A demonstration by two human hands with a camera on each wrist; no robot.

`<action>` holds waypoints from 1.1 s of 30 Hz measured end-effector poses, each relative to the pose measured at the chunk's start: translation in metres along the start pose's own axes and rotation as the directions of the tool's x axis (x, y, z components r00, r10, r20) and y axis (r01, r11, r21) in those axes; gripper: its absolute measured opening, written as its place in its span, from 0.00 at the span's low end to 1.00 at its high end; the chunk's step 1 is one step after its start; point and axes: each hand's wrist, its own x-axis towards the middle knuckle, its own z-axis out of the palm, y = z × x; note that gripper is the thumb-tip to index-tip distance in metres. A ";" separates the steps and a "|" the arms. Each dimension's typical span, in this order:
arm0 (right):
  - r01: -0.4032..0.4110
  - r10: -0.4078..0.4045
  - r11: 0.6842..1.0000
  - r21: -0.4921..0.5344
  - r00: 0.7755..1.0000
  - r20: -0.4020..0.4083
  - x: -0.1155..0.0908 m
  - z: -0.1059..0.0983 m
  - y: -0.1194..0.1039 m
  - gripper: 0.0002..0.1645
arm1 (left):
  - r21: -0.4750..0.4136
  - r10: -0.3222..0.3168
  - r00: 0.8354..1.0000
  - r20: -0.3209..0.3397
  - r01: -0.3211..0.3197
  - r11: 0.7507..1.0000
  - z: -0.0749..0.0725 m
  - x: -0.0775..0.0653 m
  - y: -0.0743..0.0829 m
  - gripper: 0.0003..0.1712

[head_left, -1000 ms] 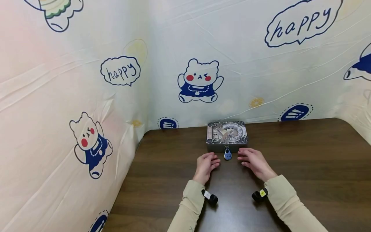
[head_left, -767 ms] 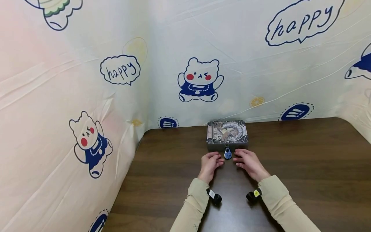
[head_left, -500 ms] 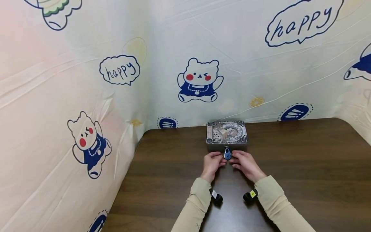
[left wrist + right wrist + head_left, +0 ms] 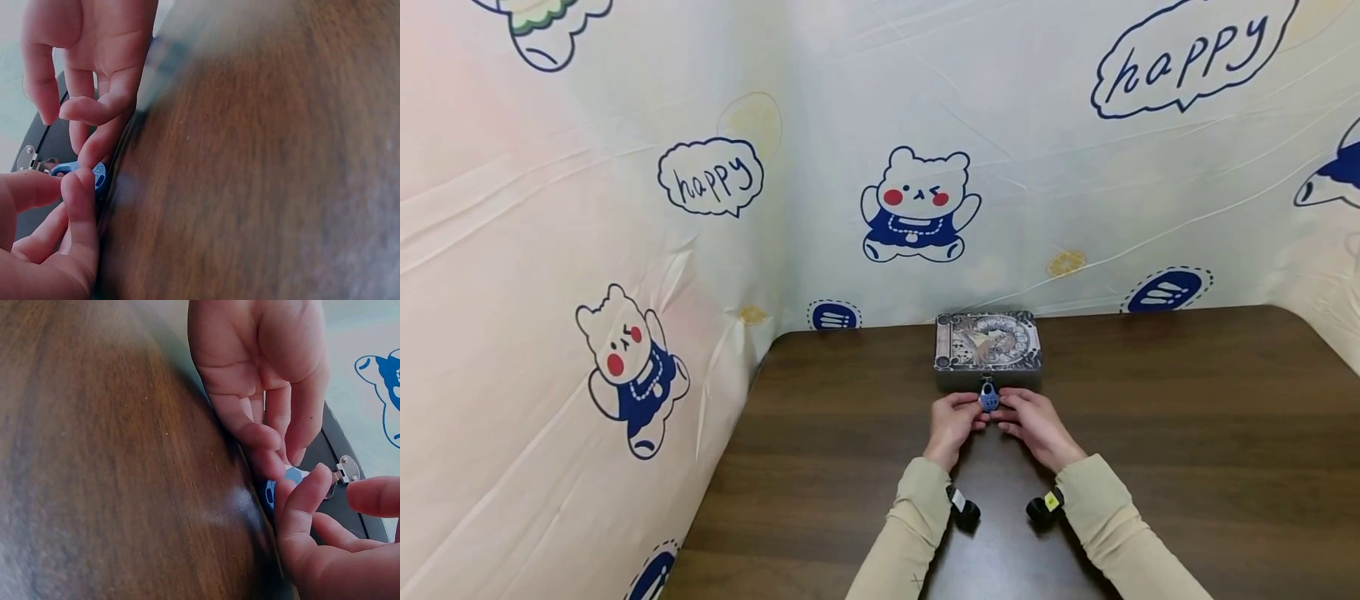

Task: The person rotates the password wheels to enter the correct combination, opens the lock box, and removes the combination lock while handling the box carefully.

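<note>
A small blue combination padlock point(image 4: 989, 398) hangs from the front clasp point(image 4: 349, 470) of a dark tin box point(image 4: 988, 346) with an ornate printed lid, which is down. My left hand point(image 4: 950, 425) holds the padlock from its left side, fingers curled with the tips at its body. From the opposite side, my right hand point(image 4: 1036, 423) has its curled fingertips on the padlock too. Both wrist views show fingers covering much of the blue body point(image 4: 100, 180); the shackle runs up to the metal clasp.
The box stands near the back edge of a brown wooden table point(image 4: 1165, 417). A pale printed curtain point(image 4: 1037, 125) rises right behind it and along the left side. Black cameras point(image 4: 967, 515) sit at both wrists.
Both hands have moved inward, from either side of the padlock to touching it, closing the gap between them. The box has stayed in place.
</note>
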 end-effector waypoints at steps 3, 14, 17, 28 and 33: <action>0.003 -0.003 1.000 0.011 1.000 -0.006 0.000 0.000 0.000 0.27 | 0.019 0.005 1.000 0.003 -0.005 1.000 0.001 -0.001 0.000 0.11; 0.003 -0.003 0.999 0.049 1.000 -0.015 -0.002 -0.001 0.001 0.27 | 0.057 -0.010 1.000 0.029 0.008 0.998 0.001 0.003 -0.003 0.11; 0.000 0.001 0.998 0.058 1.000 -0.014 -0.003 -0.002 0.001 0.27 | 0.038 -0.025 0.999 0.033 0.024 0.999 -0.001 0.005 -0.005 0.11; 0.002 0.000 0.995 0.100 1.000 -0.024 0.002 -0.002 0.005 0.24 | -0.134 -0.107 0.991 0.086 0.117 0.984 -0.003 0.005 -0.005 0.14; 0.002 -0.001 0.995 0.097 1.000 -0.008 0.004 -0.001 0.008 0.22 | -0.190 -0.113 0.990 0.089 0.129 0.973 -0.001 0.006 -0.005 0.14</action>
